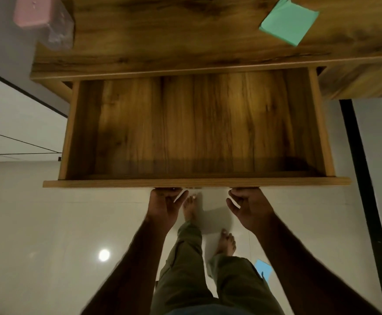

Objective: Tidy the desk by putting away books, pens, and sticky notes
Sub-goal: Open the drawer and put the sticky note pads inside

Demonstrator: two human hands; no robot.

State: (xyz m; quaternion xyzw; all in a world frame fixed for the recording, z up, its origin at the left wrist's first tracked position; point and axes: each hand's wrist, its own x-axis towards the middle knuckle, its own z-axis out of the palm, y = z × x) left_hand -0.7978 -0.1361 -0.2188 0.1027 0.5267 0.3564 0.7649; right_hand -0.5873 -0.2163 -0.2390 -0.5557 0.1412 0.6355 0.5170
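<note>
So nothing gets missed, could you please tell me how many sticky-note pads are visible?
2: a green pad on the desk at upper right, and a blue pad on the floor by the person's right leg. The blurred pink block at upper left may be another.

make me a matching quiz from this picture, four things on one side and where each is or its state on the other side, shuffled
Things:
1. green sticky notes
2. pink block
3. blue paper square
4. drawer

Places or states:
a. pulled out towards the person
b. far left edge of the desk top
c. low down, by the person's right leg
d. on the desk top, towards the right

Pairs: 1-d, 2-b, 3-c, 4-a
</note>
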